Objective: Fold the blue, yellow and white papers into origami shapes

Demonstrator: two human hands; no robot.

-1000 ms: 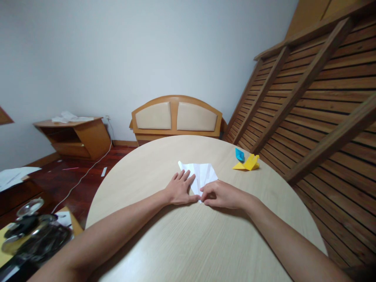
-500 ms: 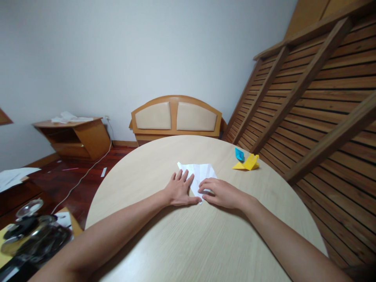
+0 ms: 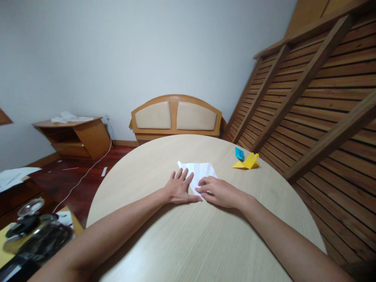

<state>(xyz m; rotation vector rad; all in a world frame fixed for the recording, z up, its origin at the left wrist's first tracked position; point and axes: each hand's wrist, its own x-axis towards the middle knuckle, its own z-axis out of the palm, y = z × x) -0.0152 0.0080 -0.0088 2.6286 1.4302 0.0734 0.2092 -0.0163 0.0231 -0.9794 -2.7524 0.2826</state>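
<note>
A folded sheet of white paper [image 3: 202, 169] lies on the round table, creased, with a narrow point toward me and a small tip at its far left. My left hand [image 3: 180, 190] rests flat on its left side, fingers spread and thumb stretched to the near point. On the right side of the sheet is my right hand [image 3: 219, 192], fingers loosely bent, their tips on the paper and the thumb apart near the same point. That hand covers part of the right edge.
A yellow folded-paper figure [image 3: 249, 161] and a small blue one [image 3: 239, 153] stand at the table's [image 3: 188, 243] far right. Wooden slats [image 3: 323, 98] lean along the right. Glassware [image 3: 38, 231] sits low at left; a headboard [image 3: 176, 115] stands behind.
My right fingertips have shifted very slightly left on the paper. My left hand stays in place, and the paper looks the same.
</note>
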